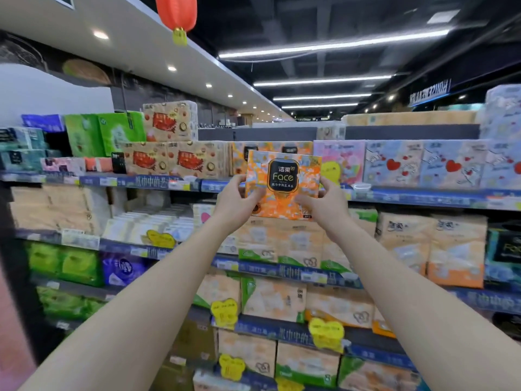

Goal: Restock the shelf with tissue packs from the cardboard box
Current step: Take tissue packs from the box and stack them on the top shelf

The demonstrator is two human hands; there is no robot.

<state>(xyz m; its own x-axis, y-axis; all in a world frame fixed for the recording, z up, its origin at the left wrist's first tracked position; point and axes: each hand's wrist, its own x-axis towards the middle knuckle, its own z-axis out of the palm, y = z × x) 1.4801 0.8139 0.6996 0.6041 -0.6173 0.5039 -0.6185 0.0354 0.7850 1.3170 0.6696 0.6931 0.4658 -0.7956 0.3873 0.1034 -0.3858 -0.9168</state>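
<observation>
Stocked shelf (pixel 417 196) behind tissue pack (pixel 282 184); ceiling strip lights (pixel 332 46).

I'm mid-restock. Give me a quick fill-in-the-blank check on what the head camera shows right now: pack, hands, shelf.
1. The left hand and the right hand together hold one ____ tissue pack up in front of the shelves.
2. The large Latin-letter word on its black label reads ____.
3. On the top shelf, the pale blue packs to the right of the held one bear red ____.

Missing words: orange; Face; hearts.
</observation>
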